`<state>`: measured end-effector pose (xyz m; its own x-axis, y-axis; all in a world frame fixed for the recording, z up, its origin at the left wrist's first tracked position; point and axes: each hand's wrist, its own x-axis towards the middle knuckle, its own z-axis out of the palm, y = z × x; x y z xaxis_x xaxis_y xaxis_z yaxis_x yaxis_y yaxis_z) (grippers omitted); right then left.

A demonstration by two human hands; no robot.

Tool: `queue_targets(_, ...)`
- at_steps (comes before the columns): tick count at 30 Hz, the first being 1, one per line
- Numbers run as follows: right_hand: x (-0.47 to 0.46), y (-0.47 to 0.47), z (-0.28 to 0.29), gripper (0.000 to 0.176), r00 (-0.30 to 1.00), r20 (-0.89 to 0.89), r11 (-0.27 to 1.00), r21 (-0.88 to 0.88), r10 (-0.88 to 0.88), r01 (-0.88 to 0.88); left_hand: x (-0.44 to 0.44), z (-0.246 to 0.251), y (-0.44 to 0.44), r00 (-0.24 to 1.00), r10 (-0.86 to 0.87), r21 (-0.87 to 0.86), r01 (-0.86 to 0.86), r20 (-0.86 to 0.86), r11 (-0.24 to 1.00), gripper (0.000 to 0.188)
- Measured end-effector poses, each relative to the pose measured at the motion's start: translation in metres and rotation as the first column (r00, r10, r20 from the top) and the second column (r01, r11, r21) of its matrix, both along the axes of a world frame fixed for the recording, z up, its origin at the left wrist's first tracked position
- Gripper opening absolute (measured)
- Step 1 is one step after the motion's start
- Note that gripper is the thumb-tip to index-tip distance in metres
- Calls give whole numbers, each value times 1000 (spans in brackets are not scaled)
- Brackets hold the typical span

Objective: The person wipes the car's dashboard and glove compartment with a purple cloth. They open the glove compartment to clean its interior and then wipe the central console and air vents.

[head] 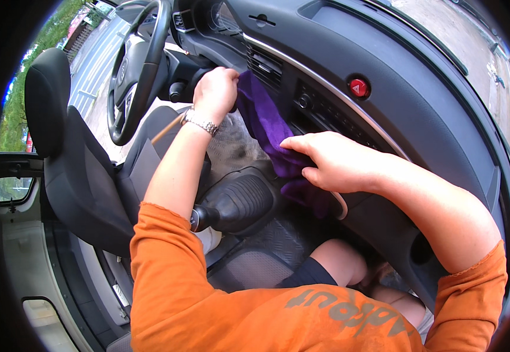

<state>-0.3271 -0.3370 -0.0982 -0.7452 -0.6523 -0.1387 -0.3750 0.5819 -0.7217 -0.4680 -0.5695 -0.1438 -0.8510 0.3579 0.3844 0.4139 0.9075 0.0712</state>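
A purple cloth (266, 116) hangs between my two hands, in front of the dashboard's center. My left hand (215, 94), with a metal-band watch (200, 122) at its wrist, grips the cloth's upper end close to the center air vent (265, 67). Lower down, my right hand (336, 160) has hold of the cloth near the radio panel (321, 110); its index finger lies along the fabric. Folds of the cloth droop below that hand. A thin wooden stick (166, 128) shows behind my left wrist; whether my hand holds it cannot be seen.
The steering wheel (151, 66) and driver's seat (89, 176) are on the left. Below my hands stands the gear lever (204, 218) with its rubber boot (244, 200). A red hazard button (359, 88) sits on the dashboard (413, 97). A pale curved handle (340, 206) is beneath my right hand.
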Motion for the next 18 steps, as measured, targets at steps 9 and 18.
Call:
queue_targets(9, -2, 0, 3, 52, 999, 49, 997, 66, 23, -26, -6, 19, 28, 998, -7, -304, 28, 69, 952, 18)
queue_targets(18, 0, -2, 3, 47, 998, 49, 996, 80, 26, -30, 38, 27, 51, 956, -248, -242, 280, 157, 929, 14)
